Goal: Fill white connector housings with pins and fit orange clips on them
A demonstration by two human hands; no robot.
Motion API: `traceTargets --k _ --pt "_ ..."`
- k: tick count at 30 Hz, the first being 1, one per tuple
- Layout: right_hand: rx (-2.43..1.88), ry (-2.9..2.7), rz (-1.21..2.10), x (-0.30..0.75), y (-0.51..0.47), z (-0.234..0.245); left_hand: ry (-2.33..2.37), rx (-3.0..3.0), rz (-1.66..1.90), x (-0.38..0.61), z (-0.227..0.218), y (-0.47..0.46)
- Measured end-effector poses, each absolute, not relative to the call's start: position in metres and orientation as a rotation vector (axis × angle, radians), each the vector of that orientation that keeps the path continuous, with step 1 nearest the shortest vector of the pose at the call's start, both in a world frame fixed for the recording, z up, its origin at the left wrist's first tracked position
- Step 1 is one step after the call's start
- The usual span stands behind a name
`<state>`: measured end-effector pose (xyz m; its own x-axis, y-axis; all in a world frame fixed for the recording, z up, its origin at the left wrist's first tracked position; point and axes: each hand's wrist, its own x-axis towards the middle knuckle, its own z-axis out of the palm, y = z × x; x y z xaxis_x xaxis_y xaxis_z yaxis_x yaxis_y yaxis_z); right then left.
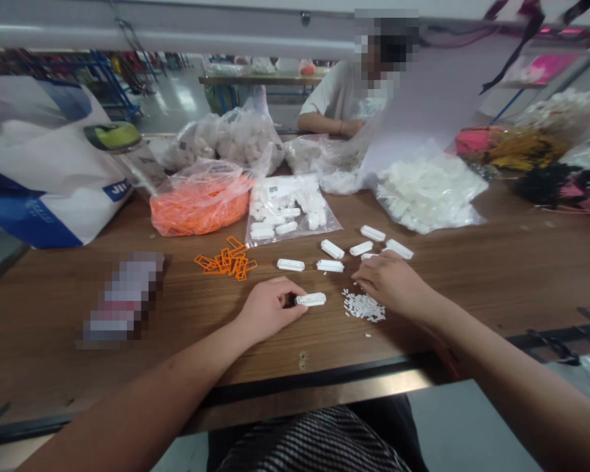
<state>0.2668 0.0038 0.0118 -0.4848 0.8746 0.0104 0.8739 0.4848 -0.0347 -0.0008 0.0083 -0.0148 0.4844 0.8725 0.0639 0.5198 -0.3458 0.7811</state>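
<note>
My left hand [270, 307] pinches a white plastic connector housing [311, 299] between thumb and fingers, low over the table. A row of small holes or slots runs along its upper face. My right hand [392, 280] hovers just above a pile of tiny white plugs [364, 307], fingers curled together and pointing left. Whatever lies between those fingertips is too small to make out. Behind the hands lie several similar white housings, among them one [290, 265] near my left hand and another [330, 265] beside it. My right hand partly covers one more.
Orange rectangular frames [229, 261] lie loose at left, before a bag of orange parts [201, 200]. Bags of white housings [295, 206] and white pieces [427, 190] line the back. A bottle [128, 151] and large carrier bag [44, 170] stand left. A person [341, 98] sits opposite.
</note>
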Motion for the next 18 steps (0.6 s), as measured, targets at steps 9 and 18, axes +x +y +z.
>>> traceTargets --k 9,18 --pt "-1.764 -2.409 0.206 0.2639 -0.0029 0.0099 1.161 2.032 0.610 -0.0014 -0.0156 0.0078" --pt "-1.719 -2.303 0.348 0.2652 -0.0038 0.0082 1.168 2.023 0.613 -0.0001 -0.0130 0.0078"
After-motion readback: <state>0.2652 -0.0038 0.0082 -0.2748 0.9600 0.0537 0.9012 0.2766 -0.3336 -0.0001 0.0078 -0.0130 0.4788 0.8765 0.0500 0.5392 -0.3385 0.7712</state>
